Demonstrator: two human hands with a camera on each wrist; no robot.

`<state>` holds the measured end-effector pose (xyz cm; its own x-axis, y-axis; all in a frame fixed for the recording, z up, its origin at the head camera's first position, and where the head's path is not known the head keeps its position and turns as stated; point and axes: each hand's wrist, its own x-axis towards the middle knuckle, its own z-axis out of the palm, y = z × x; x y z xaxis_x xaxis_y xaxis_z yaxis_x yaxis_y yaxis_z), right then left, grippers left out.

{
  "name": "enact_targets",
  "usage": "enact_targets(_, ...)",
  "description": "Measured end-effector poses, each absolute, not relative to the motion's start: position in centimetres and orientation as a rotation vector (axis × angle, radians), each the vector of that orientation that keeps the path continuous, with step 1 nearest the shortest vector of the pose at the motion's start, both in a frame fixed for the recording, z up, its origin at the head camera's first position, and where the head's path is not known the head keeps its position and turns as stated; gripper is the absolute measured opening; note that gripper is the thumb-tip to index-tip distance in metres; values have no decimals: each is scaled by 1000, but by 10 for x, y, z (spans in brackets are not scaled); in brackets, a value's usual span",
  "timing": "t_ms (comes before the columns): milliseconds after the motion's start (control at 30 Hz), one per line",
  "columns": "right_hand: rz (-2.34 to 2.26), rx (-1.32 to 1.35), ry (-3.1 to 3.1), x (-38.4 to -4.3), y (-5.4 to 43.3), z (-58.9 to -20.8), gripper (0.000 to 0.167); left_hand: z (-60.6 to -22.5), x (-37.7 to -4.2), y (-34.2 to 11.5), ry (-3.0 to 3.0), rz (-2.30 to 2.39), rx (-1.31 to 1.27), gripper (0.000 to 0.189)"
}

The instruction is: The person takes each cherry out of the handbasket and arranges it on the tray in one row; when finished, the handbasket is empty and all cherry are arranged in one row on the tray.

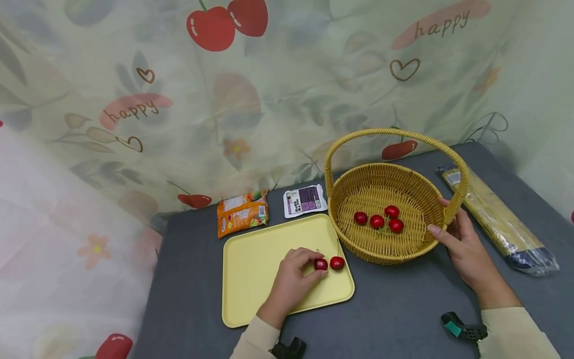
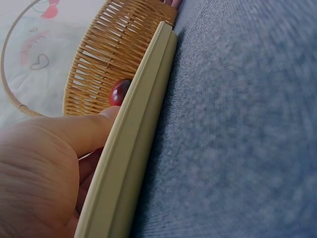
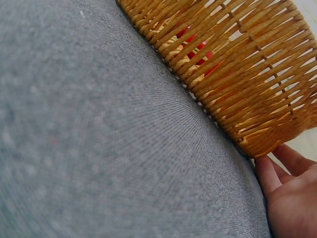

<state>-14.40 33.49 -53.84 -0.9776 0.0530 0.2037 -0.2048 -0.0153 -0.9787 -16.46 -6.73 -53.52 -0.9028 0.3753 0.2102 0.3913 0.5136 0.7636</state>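
Note:
My left hand (image 1: 293,279) is over the yellow tray (image 1: 255,264), thumb and forefinger pinching a dark red cherry (image 1: 320,264). Just right of it on the tray lies a second cherry (image 1: 337,263) with a stem. My right hand (image 1: 466,247) grips the right side of a wicker basket (image 1: 358,244), thumb at the rim near the handle's foot. Several cherries (image 1: 377,221) lie on the basket's floor. In the left wrist view, the tray's raised edge (image 2: 133,134) hides part of the left fingers. The right fingers (image 3: 270,173) touch the basket's woven side in the right wrist view.
Behind the tray lie an orange snack packet (image 1: 242,213) and a white and purple packet (image 1: 305,201). A long plastic-wrapped bundle (image 1: 502,219) lies right of the basket. A printed curtain (image 1: 287,99) hangs behind the grey tabletop (image 1: 188,289). The basket's tall handle (image 1: 394,131) arches above it.

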Motion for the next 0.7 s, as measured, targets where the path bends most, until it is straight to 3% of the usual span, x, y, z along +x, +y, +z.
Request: enact_targets(700,2156,193,-1993,-144,334,-537,71,-538,-166,-69,-2646,-1460,-651,30)
